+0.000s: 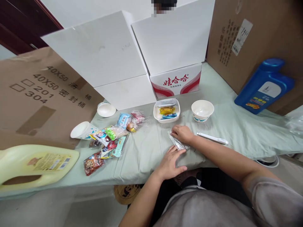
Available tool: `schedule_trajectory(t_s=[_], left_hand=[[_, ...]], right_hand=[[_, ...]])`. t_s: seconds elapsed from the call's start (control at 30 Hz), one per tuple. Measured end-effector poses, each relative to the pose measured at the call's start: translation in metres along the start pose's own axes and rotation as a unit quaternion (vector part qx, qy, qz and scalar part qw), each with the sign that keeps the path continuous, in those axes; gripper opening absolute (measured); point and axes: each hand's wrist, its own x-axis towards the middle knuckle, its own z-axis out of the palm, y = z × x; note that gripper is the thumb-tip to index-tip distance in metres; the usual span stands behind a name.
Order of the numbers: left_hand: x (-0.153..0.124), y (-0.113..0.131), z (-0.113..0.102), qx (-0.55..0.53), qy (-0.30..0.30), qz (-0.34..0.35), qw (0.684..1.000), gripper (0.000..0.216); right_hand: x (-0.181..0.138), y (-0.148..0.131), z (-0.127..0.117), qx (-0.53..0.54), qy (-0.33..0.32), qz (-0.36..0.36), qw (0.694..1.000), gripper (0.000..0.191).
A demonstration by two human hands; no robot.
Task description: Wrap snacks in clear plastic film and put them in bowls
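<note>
A small clear-silver snack packet (177,142) lies on the pale green cloth (146,148) in front of me. My right hand (182,133) rests on its far end, fingers curled down onto it. Lying flat, my left hand (170,161) presses the near end with its fingers stretched out. Just beyond my hands stands a white square dish (166,119) holding a yellow packet and a blue one. To its right is a round paper bowl (202,110).
A heap of several snack packets (111,138) lies left of centre, with a tipped paper cup (82,130) and a small bowl (106,110). A white pen-like tool (212,138) lies right. A blue jug (265,85), a yellow jug (33,164) and cardboard boxes ring the table.
</note>
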Motion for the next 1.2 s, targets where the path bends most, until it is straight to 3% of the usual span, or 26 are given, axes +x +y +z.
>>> schedule_trajectory(t_s=[0.17, 0.23, 0.37, 0.43, 0.57, 0.73, 0.87, 0.97, 1.07, 1.13, 1.2], left_hand=[[-0.001, 0.006, 0.004, 0.060, -0.004, 0.002, 0.998, 0.058], [-0.002, 0.008, 0.002, 0.069, 0.026, 0.006, 0.997, 0.051], [0.005, 0.007, -0.013, 0.065, 0.229, -0.056, 0.970, 0.028], [0.016, 0.001, -0.024, 0.068, 0.285, -0.055, 0.954, 0.024], [0.042, -0.019, -0.032, 0.113, 0.223, 0.006, 0.968, 0.020], [0.051, -0.037, -0.022, 0.170, 0.203, -0.020, 0.964, 0.009], [0.048, -0.036, -0.021, 0.170, 0.192, -0.025, 0.966, 0.003], [0.047, -0.035, -0.023, 0.171, 0.176, -0.027, 0.969, 0.013], [0.047, -0.036, -0.023, 0.177, 0.166, -0.024, 0.970, 0.021], [0.047, -0.037, -0.022, 0.181, 0.168, -0.026, 0.969, 0.022], [0.047, -0.038, -0.021, 0.181, 0.170, -0.031, 0.968, 0.023]], right_hand=[[-0.001, -0.004, 0.006, -0.078, 0.054, -0.005, 0.995, 0.031], [0.000, -0.003, 0.008, -0.102, 0.069, -0.002, 0.992, 0.033], [0.001, -0.001, 0.009, -0.107, 0.070, -0.014, 0.992, 0.032], [0.001, -0.001, 0.010, -0.107, 0.070, -0.014, 0.992, 0.032], [0.000, -0.001, 0.011, -0.108, 0.063, -0.012, 0.992, 0.029], [0.001, 0.003, 0.006, -0.112, 0.081, 0.051, 0.989, 0.029], [-0.006, 0.010, -0.011, -0.100, 0.140, 0.108, 0.979, 0.027], [-0.028, 0.011, -0.023, -0.030, 0.153, -0.005, 0.988, 0.029], [-0.057, 0.009, -0.023, 0.046, 0.060, -0.185, 0.980, 0.035], [-0.074, 0.010, -0.017, 0.053, 0.011, -0.236, 0.970, 0.033], [-0.083, 0.011, -0.010, 0.038, 0.010, -0.235, 0.971, 0.023]])
